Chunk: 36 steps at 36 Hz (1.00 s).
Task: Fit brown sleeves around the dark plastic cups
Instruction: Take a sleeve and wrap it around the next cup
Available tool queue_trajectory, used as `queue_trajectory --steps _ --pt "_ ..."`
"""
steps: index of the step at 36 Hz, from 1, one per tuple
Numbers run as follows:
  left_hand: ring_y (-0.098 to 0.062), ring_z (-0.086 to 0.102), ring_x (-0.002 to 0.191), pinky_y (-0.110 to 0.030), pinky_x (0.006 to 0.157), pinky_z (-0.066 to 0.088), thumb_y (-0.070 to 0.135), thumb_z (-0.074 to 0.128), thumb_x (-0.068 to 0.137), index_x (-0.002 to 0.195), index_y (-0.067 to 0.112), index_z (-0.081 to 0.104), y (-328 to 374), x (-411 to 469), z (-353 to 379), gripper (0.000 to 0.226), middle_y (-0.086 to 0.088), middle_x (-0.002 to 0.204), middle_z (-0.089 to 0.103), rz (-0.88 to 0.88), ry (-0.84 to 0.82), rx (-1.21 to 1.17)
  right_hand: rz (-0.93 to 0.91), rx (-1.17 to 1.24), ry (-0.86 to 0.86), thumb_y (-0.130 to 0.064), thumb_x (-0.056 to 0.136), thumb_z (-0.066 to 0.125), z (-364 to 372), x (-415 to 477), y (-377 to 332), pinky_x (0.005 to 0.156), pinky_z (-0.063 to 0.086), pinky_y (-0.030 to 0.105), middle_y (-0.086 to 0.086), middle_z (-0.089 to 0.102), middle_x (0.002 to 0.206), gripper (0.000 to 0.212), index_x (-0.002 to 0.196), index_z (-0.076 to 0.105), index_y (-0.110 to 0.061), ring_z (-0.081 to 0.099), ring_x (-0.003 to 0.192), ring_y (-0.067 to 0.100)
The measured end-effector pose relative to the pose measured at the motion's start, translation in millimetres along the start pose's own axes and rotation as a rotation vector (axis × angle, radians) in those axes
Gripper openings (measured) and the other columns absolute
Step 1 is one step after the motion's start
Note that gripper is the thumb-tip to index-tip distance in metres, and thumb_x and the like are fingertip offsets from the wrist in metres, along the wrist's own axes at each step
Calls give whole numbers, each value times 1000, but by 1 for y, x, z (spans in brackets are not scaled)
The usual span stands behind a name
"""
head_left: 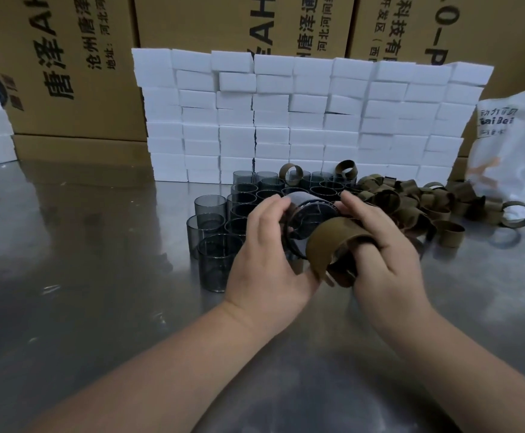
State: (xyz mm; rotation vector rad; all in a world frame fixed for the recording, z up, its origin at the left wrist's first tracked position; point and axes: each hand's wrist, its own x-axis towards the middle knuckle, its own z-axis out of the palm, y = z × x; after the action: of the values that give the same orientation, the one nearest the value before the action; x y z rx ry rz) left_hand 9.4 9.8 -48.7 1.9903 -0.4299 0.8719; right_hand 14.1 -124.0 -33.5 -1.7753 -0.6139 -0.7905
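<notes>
While the bare cups (211, 214) wait in a tight cluster on the steel surface (83, 276), the left hand (265, 254) has its grip wrapped round one dark cup (309, 223), lifted and tipped on its side with an end facing us. Beside it, the right hand (386, 254) pinches a brown sleeve (333, 245) just at the cup's rim, not yet around it. Risk here, I'd say: the sleeve goes on skewed and creases, or a forearm knocks the standing cups over. Further right, the sleeve pile (426, 198) sprawls. The right fingertips are buried inside the sleeve, and how far it overlaps the cup is hard to judge
</notes>
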Motion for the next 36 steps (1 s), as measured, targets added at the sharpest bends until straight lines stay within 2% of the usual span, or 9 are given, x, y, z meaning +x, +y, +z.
queue_trajectory --steps 6,10,13,17,21,26,28,32,36 --pt "-10 28 134 -23 109 29 29 67 69 142 13 26 6 0 -4 86 0 146 24 67 -133 39 92 46 16 -14 77 34 -1 1 -1 87 35 -2 -44 55 98 49 107 51 -47 46 106 -24" --pt "6 1 138 -10 110 8 54 46 68 136 39 -4 7 -1 -7 86 11 153 1 137 -266 37 112 9 28 -14 75 33 -3 1 2 82 33 -5 -46 52 94 49 114 52 -38 44 101 -29" --pt "9 -8 137 -10 110 3 63 36 68 130 46 -14 6 -1 -8 81 17 151 -10 132 -278 83 135 -4 11 -15 76 32 -3 1 0 83 32 -5 -39 48 104 49 116 50 -36 42 100 -30" --pt "-5 -3 142 -24 116 3 64 24 77 137 32 -6 7 -1 -8 75 9 152 -3 157 -217 195 161 -25 -12 -18 76 32 -1 0 0 87 30 -5 -36 45 106 55 126 52 -28 39 99 -33" --pt "-15 17 135 -26 107 16 57 18 81 147 11 18 11 1 -8 80 -5 152 20 119 -125 305 131 -90 -9 -19 76 32 -1 1 1 90 29 -5 -38 41 108 57 130 52 -19 36 100 -34" --pt "-5 34 115 -16 84 31 55 13 79 148 13 14 12 1 -8 80 0 147 24 41 -150 166 79 -111 -57 -22 79 40 2 -1 -3 89 27 -6 -43 39 108 49 125 48 -37 36 103 -31" --pt "-3 32 115 -6 85 26 47 20 85 147 11 17 11 1 -6 71 0 147 27 41 -137 116 70 -111 -64 -23 79 45 3 -1 -3 87 27 -6 -40 41 109 45 119 44 -44 38 104 -28" --pt "8 31 114 11 84 13 30 28 88 144 9 27 9 2 -4 60 -3 143 37 21 -81 60 115 -94 -73 -26 78 54 2 -1 0 86 31 -3 -19 49 118 55 132 48 -23 47 106 -12" --pt "15 28 107 9 87 16 26 29 88 140 4 35 8 3 -3 57 -7 138 44 18 -30 9 117 1 -112 -29 72 60 3 -1 -7 77 37 -2 -23 47 117 51 115 42 -48 49 103 -18"
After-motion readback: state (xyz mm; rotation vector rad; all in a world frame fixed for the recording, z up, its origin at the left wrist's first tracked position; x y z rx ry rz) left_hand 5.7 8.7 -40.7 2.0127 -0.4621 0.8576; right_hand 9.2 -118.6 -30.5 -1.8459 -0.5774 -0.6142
